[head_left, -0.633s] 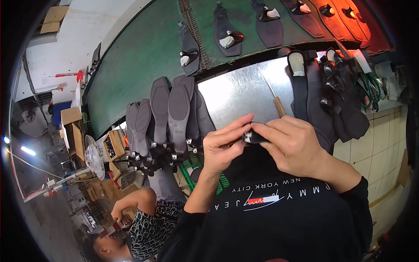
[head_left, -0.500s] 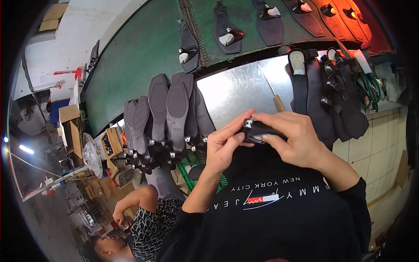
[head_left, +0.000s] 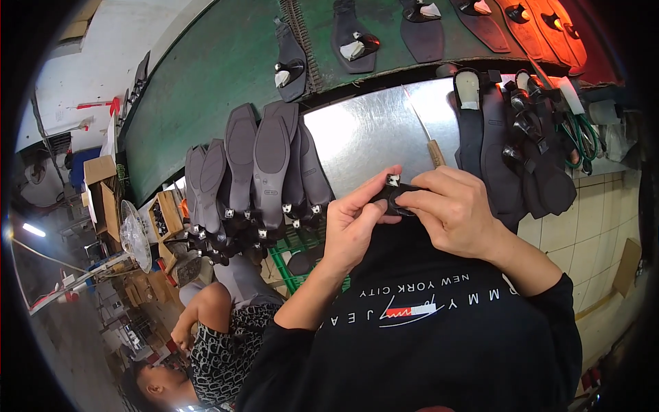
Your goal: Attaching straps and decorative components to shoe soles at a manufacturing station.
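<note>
Close in front of my chest, both hands hold a small glossy black shoe heel (head_left: 393, 195) with a white square end. My left hand (head_left: 349, 230) grips it between thumb and fingers. From the other side, my right hand (head_left: 454, 211) pinches it with bent fingers, which partly cover it. Just beyond lies a bright metal sheet (head_left: 364, 134). A thin tool with a wooden handle (head_left: 435, 152) rests on the sheet near my right hand. Grey shoe soles (head_left: 270, 161) are stacked to the left, with black heels at their near ends.
Behind the sheet runs a green work surface (head_left: 206, 89) carrying soles with black pieces, red-lit at far right. More dark soles (head_left: 495, 165) and green cord (head_left: 583, 154) lie at right. A green crate (head_left: 292, 248), a fan (head_left: 136, 237) and a seated person (head_left: 240, 343) are at left.
My right fingers have curled in from a flatter hold and now pinch the heel nearer the left hand. The whole view has shifted slightly.
</note>
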Tool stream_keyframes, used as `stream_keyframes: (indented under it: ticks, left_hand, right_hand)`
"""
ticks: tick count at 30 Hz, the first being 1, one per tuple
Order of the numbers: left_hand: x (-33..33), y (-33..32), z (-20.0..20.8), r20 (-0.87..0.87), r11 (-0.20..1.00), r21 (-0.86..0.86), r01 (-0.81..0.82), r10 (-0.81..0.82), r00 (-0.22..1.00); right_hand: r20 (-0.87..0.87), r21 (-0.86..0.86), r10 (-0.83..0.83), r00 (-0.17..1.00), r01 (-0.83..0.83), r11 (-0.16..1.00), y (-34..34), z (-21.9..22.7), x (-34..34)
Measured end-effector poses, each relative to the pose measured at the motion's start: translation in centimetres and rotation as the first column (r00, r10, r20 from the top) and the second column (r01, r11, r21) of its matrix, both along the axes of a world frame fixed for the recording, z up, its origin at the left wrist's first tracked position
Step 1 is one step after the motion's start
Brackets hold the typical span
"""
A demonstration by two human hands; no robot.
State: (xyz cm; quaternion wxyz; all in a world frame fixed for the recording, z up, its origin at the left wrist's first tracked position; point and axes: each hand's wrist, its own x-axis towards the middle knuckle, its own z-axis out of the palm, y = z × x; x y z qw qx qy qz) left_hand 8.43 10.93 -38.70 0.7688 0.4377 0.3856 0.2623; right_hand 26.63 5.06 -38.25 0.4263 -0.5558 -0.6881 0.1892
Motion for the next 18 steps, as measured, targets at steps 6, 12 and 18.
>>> stream_keyframes:
  ticks: [6,12,18]
  left_hand:
    - [-0.2,1.0,0.3,-0.091,1.0,-0.012,0.007,-0.008,0.996]
    - [0.1,1.5,0.7,-0.136,0.999,-0.033,-0.01,0.005,0.991]
    - [0.4,1.6,1.0,-0.149,1.0,-0.024,-0.004,0.001,0.989]
  right_hand:
    - [0.043,-0.017,0.125,0.991,-0.125,0.992,0.6,0.0,0.6]
    - [-0.152,-0.231,0.163,0.975,-0.195,0.953,0.5,0.3,0.8]
    - [-0.184,-0.236,0.081,0.98,-0.124,0.964,0.1,-0.5,0.2]
